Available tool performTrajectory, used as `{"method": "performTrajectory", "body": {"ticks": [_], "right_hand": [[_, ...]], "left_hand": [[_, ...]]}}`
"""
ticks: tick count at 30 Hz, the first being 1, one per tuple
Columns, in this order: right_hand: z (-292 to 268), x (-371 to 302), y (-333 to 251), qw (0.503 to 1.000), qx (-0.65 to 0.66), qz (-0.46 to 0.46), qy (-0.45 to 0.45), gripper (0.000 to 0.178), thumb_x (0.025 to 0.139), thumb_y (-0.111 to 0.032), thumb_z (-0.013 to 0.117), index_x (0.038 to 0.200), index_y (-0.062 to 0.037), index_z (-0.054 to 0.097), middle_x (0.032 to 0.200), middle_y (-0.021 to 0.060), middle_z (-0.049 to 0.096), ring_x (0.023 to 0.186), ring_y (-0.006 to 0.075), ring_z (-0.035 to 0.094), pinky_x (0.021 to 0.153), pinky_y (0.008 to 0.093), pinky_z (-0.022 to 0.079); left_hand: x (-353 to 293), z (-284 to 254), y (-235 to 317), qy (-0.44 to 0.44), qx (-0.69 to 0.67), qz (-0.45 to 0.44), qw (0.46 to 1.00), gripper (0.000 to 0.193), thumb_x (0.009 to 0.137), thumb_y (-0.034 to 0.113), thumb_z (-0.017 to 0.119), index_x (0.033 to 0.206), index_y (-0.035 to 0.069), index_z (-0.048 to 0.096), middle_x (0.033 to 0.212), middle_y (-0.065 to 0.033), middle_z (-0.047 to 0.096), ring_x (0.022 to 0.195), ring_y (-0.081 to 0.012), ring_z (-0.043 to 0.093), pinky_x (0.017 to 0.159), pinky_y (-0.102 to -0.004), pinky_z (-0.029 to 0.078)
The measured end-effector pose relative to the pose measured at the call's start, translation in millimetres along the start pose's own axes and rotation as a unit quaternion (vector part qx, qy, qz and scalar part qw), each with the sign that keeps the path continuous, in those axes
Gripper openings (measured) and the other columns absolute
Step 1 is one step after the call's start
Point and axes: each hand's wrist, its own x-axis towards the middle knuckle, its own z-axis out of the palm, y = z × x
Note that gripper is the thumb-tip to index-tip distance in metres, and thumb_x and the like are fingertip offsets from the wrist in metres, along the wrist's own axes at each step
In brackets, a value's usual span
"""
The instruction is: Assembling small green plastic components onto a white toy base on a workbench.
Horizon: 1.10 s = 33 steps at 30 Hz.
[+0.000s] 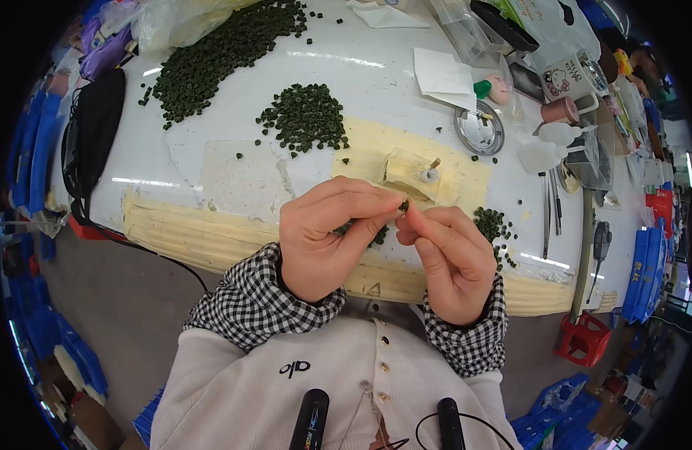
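We take the small metal post [430, 175] on its tan block as our landmark, standing on the taped patch of the white table [376, 82].

Far to the upper left of the post lies the long spill of dark green pieces [211, 56]; nearer, just up and left of it, sits a smaller round heap [305, 116].

Below and left of the post our left hand [327, 236] is curled shut, its thumb and forefinger pinching one tiny dark green piece [404, 204], with more green bits seeming to show under the palm. Just below the post our right hand [451, 259] meets it, fingertips closed on the same piece from the other side. The piece hangs in the air just below the post, clear of the table.

To do this well, we judge it best to keep the pinch light and at the very fingertips, so the piece stays visible and can be turned between the two hands without slipping.

The piece is too small for us to read its long axis; it appears as a short dark nub, perhaps running up toward the post, but we cannot tell which end leads.

To the right of the post lie a scatter of green pieces [492, 225], a round metal lid [479, 129] and tweezers [547, 214].
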Motion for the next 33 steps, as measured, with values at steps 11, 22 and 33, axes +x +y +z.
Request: {"method": "performTrajectory", "body": {"ticks": [11, 22, 33], "right_hand": [[1.3, -3.1, 1.9, 0.999, 0.023, 0.013, 0.022, 0.031, 0.090, 0.006, 0.055, 0.121, 0.0031, 0.061, 0.102, 0.0151, 0.064, 0.089, 0.0202, 0.066, 0.079, 0.0271, 0.054], [0.7, -3.2, 4.4, 1.000, 0.017, -0.001, 0.022, 0.033, 0.089, 0.007, 0.055, 0.121, 0.0028, 0.061, 0.100, 0.0146, 0.064, 0.087, 0.0190, 0.065, 0.077, 0.0261, 0.053], [-0.5, -4.6, 4.5, 1.000, 0.014, 0.000, 0.015, 0.034, 0.089, 0.007, 0.055, 0.123, 0.0030, 0.060, 0.101, 0.0149, 0.064, 0.087, 0.0192, 0.065, 0.076, 0.0261, 0.053]], "left_hand": [[0.6, 3.5, -2.5, 0.006, -0.066, -0.048, 0.997, 0.018, 0.082, -0.006, 0.066, 0.099, -0.001, 0.070, 0.089, -0.0109, 0.069, 0.079, -0.0161, 0.065, 0.069, -0.0253, 0.051], [-0.2, 3.7, -1.3, 0.008, -0.073, -0.061, 0.995, 0.017, 0.083, -0.005, 0.067, 0.099, 0.000, 0.070, 0.089, -0.0103, 0.069, 0.080, -0.0155, 0.065, 0.070, -0.0252, 0.051], [-0.2, 5.0, 1.8, 0.024, -0.093, -0.095, 0.991, 0.017, 0.082, -0.004, 0.069, 0.099, -0.001, 0.070, 0.091, -0.0100, 0.069, 0.081, -0.0145, 0.064, 0.069, -0.0242, 0.050]]}}
